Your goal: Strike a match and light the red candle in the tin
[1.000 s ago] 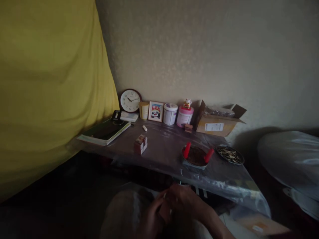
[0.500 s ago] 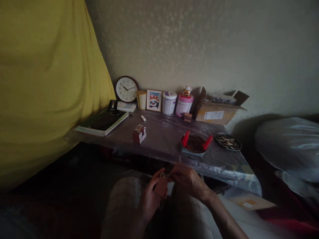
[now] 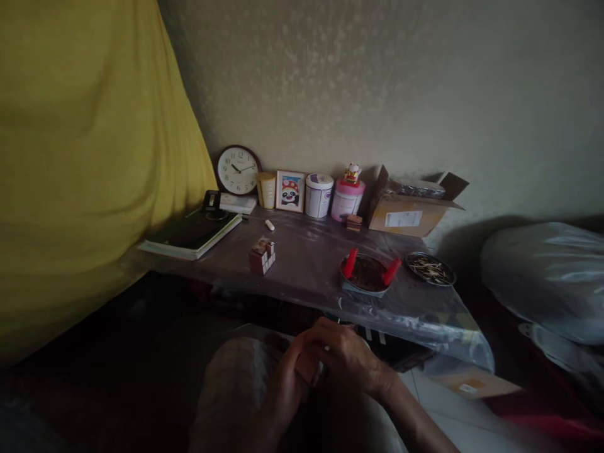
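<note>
Over my lap, my left hand (image 3: 285, 384) is closed around a small reddish-brown matchbox (image 3: 307, 366). My right hand (image 3: 346, 352) is curled over the upper end of the box, its fingers meeting those of my left hand. That end of the box is hidden under the fingers, and whatever my right fingertips pinch cannot be seen. On the table ahead stands a plastic-wrapped stack of matchboxes (image 3: 262, 257). To its right are a round bowl (image 3: 365, 289) with two red candles (image 3: 350, 263) and a dark dish (image 3: 431, 269) of matchsticks.
A plastic-covered table (image 3: 306, 264) spans the view ahead. Along the wall stand a clock (image 3: 238, 170), a panda picture (image 3: 289, 191), tins (image 3: 318, 196) and an open carton (image 3: 403, 217). A book (image 3: 193, 236) lies left by a yellow curtain (image 3: 94, 157).
My right hand has moved left and closed over the top of the matchbox, covering the open end that showed before. The view has shifted slightly; the table items are unchanged.
</note>
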`<state>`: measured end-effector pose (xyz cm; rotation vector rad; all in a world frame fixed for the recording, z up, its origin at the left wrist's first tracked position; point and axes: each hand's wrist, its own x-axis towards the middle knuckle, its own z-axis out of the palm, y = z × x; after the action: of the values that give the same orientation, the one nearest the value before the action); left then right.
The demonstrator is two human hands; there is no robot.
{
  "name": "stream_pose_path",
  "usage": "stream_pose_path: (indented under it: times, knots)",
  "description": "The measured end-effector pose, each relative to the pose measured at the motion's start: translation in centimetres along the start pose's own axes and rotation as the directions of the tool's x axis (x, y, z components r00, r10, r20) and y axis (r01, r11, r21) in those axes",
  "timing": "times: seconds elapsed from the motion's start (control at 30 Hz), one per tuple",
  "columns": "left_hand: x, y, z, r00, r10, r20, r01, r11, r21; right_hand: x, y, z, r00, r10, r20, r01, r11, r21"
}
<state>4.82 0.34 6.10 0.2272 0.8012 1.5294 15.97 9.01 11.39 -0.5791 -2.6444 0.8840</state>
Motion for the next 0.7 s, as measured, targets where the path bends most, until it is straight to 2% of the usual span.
stream_pose_path:
  times: [0.07, 0.1, 0.13, 0.2, 0.27, 0.33, 0.43, 0.7]
  knots:
    - [-0.2, 0.3, 0.2, 1.0, 0.014, 0.024, -0.015, 1.0, 0.012, 0.1, 0.3, 0.3, 0.993, 0.09, -0.075, -0.072, 0.974, 0.217]
    - [-0.2, 0.4, 0.1, 0.999, 0.031, 0.023, -0.031, 0.999, 0.013, 0.1, 0.5, 0.4, 0.98, 0.163, -0.113, -0.114, 0.929, 0.351]
    - [-0.3, 0.6, 0.1, 0.999, 0.048, 0.019, -0.048, 0.999, 0.01, 0.2, 0.8, 0.5, 0.957, 0.25, -0.144, -0.148, 0.855, 0.497]
    - [-0.4, 0.8, -0.1, 0.997, 0.071, 0.003, -0.071, 0.997, 0.008, 0.1, 1.2, 0.7, 0.893, 0.421, -0.158, -0.171, 0.642, 0.748]
    - [-0.5, 0.9, -0.4, 0.996, 0.083, -0.012, -0.083, 0.997, 0.002, 0.1, 1.5, 0.7, 0.828, 0.543, -0.143, -0.149, 0.459, 0.876]
    - [-0.6, 1.0, -0.4, 0.996, 0.088, -0.013, -0.088, 0.996, -0.009, 0.0, 1.7, 0.7, 0.775, 0.619, -0.128, -0.133, 0.357, 0.925]
    - [-0.8, 1.3, -0.2, 0.994, 0.107, -0.006, -0.107, 0.994, 0.001, -0.2, 1.7, 0.8, 0.736, 0.668, -0.111, -0.106, 0.275, 0.956]
    - [-1.1, 1.8, 0.5, 0.985, 0.172, -0.023, -0.17, 0.982, 0.078, -0.6, 1.6, 1.4, 0.722, 0.682, -0.118, -0.038, 0.21, 0.977]
